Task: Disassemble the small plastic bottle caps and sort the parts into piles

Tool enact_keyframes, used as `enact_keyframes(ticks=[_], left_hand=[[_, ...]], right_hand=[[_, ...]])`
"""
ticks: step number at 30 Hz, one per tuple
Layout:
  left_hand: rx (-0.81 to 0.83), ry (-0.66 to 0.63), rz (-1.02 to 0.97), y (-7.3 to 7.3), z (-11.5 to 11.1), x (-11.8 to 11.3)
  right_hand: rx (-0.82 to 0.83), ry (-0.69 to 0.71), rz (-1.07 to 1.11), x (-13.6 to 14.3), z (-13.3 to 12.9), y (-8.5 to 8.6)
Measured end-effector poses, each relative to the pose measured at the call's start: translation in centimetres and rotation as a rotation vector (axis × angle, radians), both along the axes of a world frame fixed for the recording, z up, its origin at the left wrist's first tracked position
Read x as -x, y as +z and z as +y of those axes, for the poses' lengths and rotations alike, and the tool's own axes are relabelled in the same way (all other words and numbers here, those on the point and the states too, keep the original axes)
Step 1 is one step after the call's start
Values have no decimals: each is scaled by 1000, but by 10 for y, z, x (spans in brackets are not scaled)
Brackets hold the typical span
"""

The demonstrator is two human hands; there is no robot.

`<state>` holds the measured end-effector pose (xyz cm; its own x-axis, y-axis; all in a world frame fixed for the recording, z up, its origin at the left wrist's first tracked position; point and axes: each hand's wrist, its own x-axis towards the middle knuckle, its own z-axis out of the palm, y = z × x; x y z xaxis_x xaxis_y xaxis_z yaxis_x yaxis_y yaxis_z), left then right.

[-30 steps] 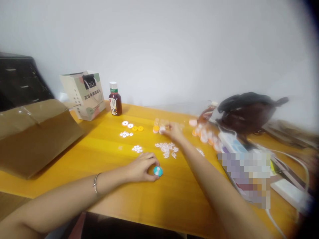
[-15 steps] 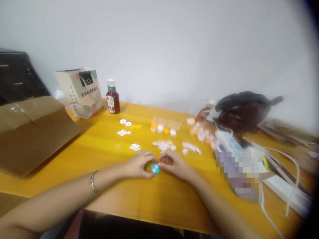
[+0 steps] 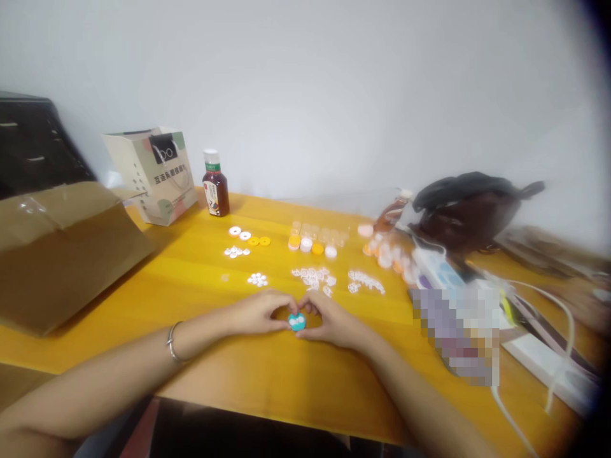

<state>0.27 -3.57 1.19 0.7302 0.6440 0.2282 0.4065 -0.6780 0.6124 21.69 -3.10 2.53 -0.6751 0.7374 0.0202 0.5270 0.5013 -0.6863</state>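
Observation:
A small round teal piece (image 3: 296,322) with white parts on its face is held between both hands above the wooden table (image 3: 229,375). My left hand (image 3: 267,312) grips it from the left with thumb and fingers. From the right, my right hand (image 3: 327,318) has its thumb and fingertips on the same piece. Beyond the hands lie small white discs (image 3: 258,280), white gear-like pieces (image 3: 314,277) and a curved row of white pieces (image 3: 365,281).
White rings (image 3: 235,231), yellow rings (image 3: 264,242) and round caps (image 3: 306,245) sit farther back. A dark bottle (image 3: 216,191) and paper bag (image 3: 167,178) stand back left, a brown box (image 3: 67,248) at left. Cables, a power strip (image 3: 548,372) and a dark bag (image 3: 468,213) are at right.
My right thumb and fingers have closed round the right side of the teal piece. The white parts on its face now lie more side by side. My left hand has shifted slightly.

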Motion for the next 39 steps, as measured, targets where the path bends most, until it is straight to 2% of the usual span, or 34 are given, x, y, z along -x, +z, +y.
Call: enact_keyframes(ticks=[16,20,26,31,39], left_hand=[[101,-115,-89,4,3,-2],[90,-81,-111,2,3,-5],[67,35,-118,-4,0,-13],[-51,120,-66,-2,-2,-17],[-244,56,49,-3,-6,-20]], right_hand=[[32,-82,17,0,3,-8],[19,-81,13,1,4,-11],[-2,-87,3,3,3,-11],[-14,-72,5,4,3,-10],[-51,-79,20,5,1,-11]])
